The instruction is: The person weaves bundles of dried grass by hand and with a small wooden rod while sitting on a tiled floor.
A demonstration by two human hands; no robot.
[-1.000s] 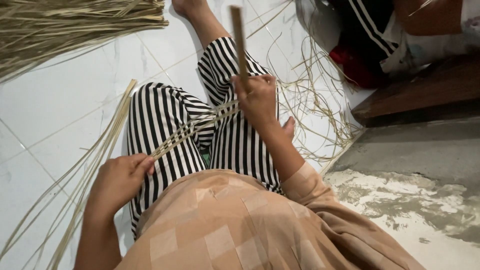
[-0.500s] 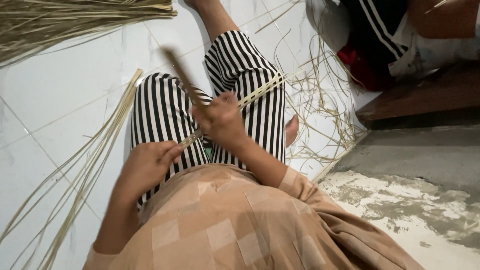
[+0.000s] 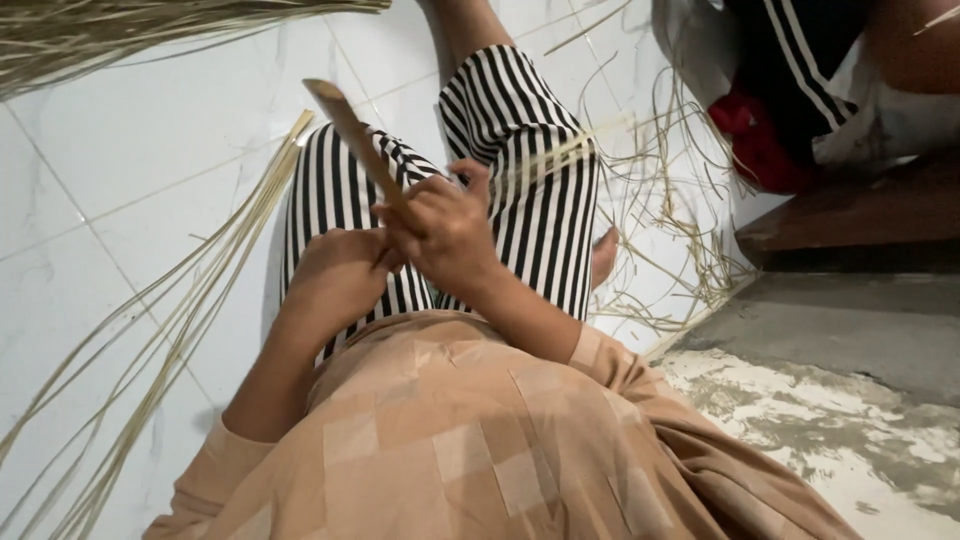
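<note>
I sit on a white tiled floor in black-and-white striped trousers. My right hand is closed around a flat tan blade-like stick that slants up and to the left above my lap. Right beside it, my left hand is curled into a fist and touches the right hand. A thin pale strip runs across my right thigh toward the hands. Its near end is hidden between them, where the left hand seems to pinch it.
Long pale strips fan out on the tiles at left, with a thick bundle at the top left. Tangled scraps lie right of my legs. Another person sits at top right by a dark wooden step and rough concrete.
My right hand pulled the stick back from above the knee toward my body and tilted it leftward. My left hand rose from the floor side to meet the right hand.
</note>
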